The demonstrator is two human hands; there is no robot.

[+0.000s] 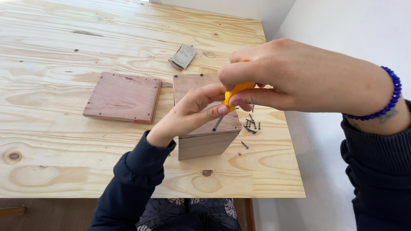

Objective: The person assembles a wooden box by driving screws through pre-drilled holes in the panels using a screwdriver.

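My right hand (291,77) grips the yellow handle of a screwdriver (234,95); its dark shaft points down onto the top of a brown wooden box (205,143). My left hand (192,113) rests on the box top, its fingers pinched around the shaft just under the handle. The screw at the tip is hidden by my fingers. A blue bead bracelet (387,102) circles my right wrist. Both arms wear dark sleeves.
A flat reddish-brown wooden panel (123,97) lies left of the box on the pale plywood table (64,51). Several loose dark screws (251,124) lie to the right of the box. A folded scrap of sandpaper (184,56) sits behind. The table's right edge (295,162) is close.
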